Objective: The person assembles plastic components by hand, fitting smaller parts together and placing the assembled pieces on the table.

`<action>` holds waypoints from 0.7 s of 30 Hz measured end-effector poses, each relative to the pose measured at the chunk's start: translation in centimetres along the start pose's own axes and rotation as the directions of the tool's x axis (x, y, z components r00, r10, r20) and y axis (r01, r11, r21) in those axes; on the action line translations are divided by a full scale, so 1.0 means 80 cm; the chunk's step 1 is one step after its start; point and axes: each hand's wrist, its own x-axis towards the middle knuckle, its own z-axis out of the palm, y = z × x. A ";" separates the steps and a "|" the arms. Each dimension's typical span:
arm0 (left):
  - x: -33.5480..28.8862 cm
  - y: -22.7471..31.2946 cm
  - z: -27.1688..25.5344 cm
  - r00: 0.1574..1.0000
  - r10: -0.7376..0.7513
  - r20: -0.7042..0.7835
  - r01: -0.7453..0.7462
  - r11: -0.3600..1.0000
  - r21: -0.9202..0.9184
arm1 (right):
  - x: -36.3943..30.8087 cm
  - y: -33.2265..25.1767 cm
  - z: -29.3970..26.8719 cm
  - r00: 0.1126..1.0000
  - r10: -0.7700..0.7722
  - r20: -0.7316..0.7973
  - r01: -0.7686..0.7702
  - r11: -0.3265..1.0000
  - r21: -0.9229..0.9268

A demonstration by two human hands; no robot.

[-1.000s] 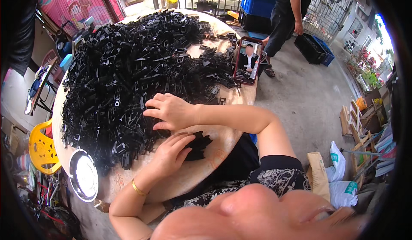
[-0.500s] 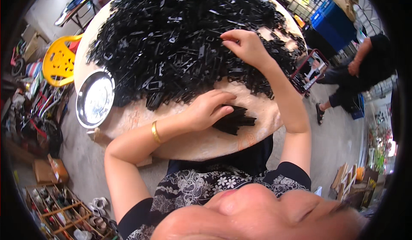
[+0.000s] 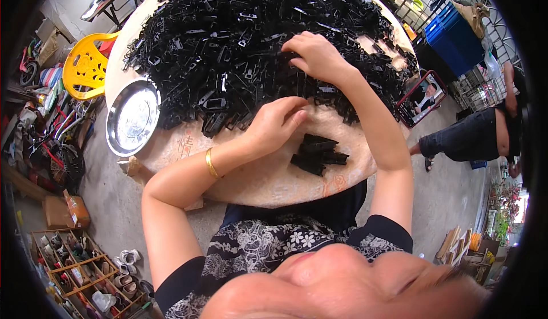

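Note:
A large heap of small black plastic pieces (image 3: 228, 51) covers most of the round table (image 3: 251, 190). My right hand (image 3: 319, 59) reaches over the heap, its fingers curled down among the pieces; whatever lies between thumb and fingertips is too dark to make out. At the heap's near edge is my left hand (image 3: 278, 124), palm turned inward, fingers stretched out and thumb apart, with nothing visible in it. Just right of it, a small separate pile of black plastic pieces (image 3: 319, 154) lies on the bare tabletop.
A round metal basin (image 3: 133, 117) stands at the table's left edge. A phone (image 3: 422, 97) shows a picture at the right edge. Beyond are a yellow plastic chair (image 3: 85, 66), a blue crate (image 3: 451, 39), a shoe rack (image 3: 80, 270) and another person (image 3: 471, 133) on the right.
My left hand has moved off the small pile, up toward the heap. My right hand has shifted slightly left. The other person has moved, and the view has tilted a little.

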 end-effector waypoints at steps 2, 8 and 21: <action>0.000 0.001 -0.002 0.992 -0.117 -0.054 0.103 0.972 -0.210 | -0.006 0.003 -0.005 0.978 0.128 -0.167 -0.093 0.975 0.202; 0.016 -0.008 -0.025 0.949 -0.287 -0.129 0.134 0.740 -0.659 | -0.020 -0.010 -0.004 0.941 0.282 -0.187 -0.182 0.887 0.424; 0.036 -0.037 -0.053 0.879 -0.096 -0.468 0.026 0.988 -0.154 | 0.023 -0.023 0.028 0.962 0.103 -0.252 -0.079 0.992 0.102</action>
